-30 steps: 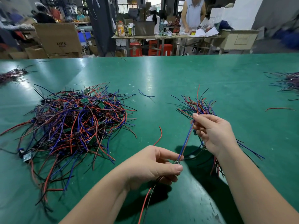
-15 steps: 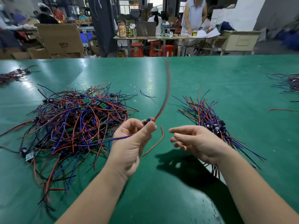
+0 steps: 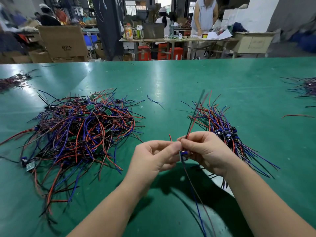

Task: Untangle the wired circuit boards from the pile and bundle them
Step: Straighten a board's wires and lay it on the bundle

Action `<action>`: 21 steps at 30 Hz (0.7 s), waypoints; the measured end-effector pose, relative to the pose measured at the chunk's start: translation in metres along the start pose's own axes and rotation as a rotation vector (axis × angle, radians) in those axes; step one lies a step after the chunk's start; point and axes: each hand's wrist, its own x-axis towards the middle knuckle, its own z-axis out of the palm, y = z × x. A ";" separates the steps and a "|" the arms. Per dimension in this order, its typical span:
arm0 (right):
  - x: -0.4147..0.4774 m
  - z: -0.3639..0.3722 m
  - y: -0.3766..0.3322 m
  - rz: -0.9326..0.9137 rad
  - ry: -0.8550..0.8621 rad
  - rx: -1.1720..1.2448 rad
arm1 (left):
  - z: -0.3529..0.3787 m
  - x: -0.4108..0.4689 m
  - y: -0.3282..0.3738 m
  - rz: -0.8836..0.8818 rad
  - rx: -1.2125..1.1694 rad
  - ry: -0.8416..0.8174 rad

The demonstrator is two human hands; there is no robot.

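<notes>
Tangled pile lies at 9 o'clock on the table. Left hand pinches a small board, mostly hidden by fingers. Right hand pinches its wires, blurred toward 12, cut off at 6. The bundle, at 2 o'clock, is partly hidden behind that hand.

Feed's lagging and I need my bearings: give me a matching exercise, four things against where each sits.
Things: 1 pile; 2 bundle; 3 board; 4 loose blue wire.
Places: A pinched between left hand and right hand; B left side of the table; C far centre, alone; D just beyond the right hand.
Pairs: 1-B; 2-D; 3-A; 4-C.
</notes>
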 end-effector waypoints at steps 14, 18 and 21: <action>0.005 -0.059 -0.027 -0.144 0.647 0.340 | 0.013 -0.022 -0.002 -0.379 0.276 -0.461; 0.007 -0.062 -0.032 -0.370 0.857 0.402 | -0.003 -0.010 0.007 -0.316 0.188 -0.285; 0.003 -0.054 -0.036 -0.491 0.889 0.292 | -0.013 0.001 0.011 -0.252 0.100 -0.088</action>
